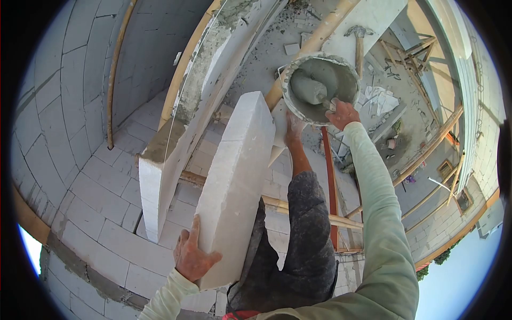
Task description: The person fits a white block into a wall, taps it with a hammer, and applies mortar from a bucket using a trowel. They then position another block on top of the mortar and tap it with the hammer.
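My left hand (196,255) rests against the near lower edge of a long white lightweight block (234,176), index finger and thumb spread over its faces. The block stands on edge, slanting away from me beside my leg. My right hand (343,114) is closed round the handle of a trowel (311,89). Its mortar-coated blade is inside a round bucket (290,104), over grey wet mortar (332,74). The bucket's rim and inner wall are smeared with mortar. My bare foot (294,129) is just below the bucket.
A narrow wall top (189,101) with grey mortar and a taut string runs up on the left. A hammer (359,45) lies beyond the bucket. Bamboo poles (314,214) cross below me. Rubble and a paper sack (380,100) lie on the floor far below.
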The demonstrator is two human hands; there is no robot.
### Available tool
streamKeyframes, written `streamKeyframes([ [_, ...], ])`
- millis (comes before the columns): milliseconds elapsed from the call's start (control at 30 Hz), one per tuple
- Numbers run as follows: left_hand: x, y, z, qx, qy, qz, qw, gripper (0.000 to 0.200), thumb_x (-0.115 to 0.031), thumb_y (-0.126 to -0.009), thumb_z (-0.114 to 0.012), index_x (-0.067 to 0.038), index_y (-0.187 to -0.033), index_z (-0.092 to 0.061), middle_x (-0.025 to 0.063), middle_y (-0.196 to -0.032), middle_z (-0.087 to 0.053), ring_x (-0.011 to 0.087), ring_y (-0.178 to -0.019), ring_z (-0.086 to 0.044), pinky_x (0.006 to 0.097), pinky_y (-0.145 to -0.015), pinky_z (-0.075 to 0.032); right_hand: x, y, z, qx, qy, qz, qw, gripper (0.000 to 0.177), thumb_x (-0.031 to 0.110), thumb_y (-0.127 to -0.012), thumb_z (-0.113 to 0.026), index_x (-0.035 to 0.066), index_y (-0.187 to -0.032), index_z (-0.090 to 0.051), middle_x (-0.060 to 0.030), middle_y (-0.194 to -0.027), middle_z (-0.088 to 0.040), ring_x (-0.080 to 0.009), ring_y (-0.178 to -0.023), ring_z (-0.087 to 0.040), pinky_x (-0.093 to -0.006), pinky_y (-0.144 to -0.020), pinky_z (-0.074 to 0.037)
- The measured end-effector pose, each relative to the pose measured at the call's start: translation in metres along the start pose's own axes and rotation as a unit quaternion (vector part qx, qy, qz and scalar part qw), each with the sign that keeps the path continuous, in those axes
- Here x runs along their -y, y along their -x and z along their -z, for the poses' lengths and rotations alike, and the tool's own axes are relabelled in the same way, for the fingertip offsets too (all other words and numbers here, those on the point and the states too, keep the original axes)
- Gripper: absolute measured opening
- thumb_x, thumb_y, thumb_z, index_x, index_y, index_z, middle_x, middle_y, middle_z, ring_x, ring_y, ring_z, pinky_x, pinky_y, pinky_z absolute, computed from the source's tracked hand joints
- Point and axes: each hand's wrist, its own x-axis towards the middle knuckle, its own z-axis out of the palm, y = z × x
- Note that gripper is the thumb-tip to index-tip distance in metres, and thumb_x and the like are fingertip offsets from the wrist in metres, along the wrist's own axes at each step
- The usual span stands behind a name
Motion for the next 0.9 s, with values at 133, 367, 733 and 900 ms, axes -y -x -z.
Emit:
streamKeyframes([
  [133,-0.003,0.0,0.0,0.005,0.006,0.014,1.0,0.105,-0.029,-0.056,-0.078,0.0,-0.146,-0.031,0.0238,-0.099,-0.052,0.042,-0.092,-0.055,0.0495,-0.083,-0.048,-0.033,0.018,0.025,0.073,-0.075,-0.034,0.994,0.061,0.035,-0.076,-0.067,0.009,-0.13,-0.056,-0.0228,-0.123,-0.061,-0.038,-0.117,-0.055,-0.0437,-0.102,-0.043],
  [367,-0.008,0.004,-0.002,0.004,0.018,0.042,0.999,0.104,-0.027,-0.055,-0.077,-0.004,-0.146,-0.033,0.0232,-0.101,-0.051,0.0426,-0.098,-0.054,0.0484,-0.084,-0.048,-0.052,0.034,0.063,0.052,-0.109,0.038,0.992,0.051,0.024,-0.07,-0.071,0.004,-0.116,-0.063,-0.0224,-0.1,-0.068,-0.0406,-0.098,-0.063,-0.043,-0.088,-0.05],
  [733,-0.011,0.01,-0.016,-0.013,0.044,0.061,0.997,0.102,-0.028,-0.055,-0.076,-0.007,-0.146,-0.034,0.021,-0.103,-0.051,0.041,-0.099,-0.054,0.0508,-0.08,-0.049,0.057,-0.022,0.174,0.043,-0.039,0.23,0.972,0.05,0.021,-0.068,-0.071,0.004,-0.115,-0.064,-0.0253,-0.099,-0.067,-0.0403,-0.095,-0.064,-0.0419,-0.087,-0.05],
  [900,-0.012,0.012,-0.022,-0.041,0.054,0.053,0.996,0.102,-0.026,-0.052,-0.077,-0.004,-0.144,-0.037,0.0222,-0.098,-0.052,0.0409,-0.09,-0.055,0.0496,-0.077,-0.049,0.143,-0.082,0.199,0.004,0.074,0.262,0.962,0.05,0.025,-0.073,-0.071,0.007,-0.119,-0.062,-0.0226,-0.111,-0.065,-0.0403,-0.104,-0.061,-0.0457,-0.092,-0.049],
])
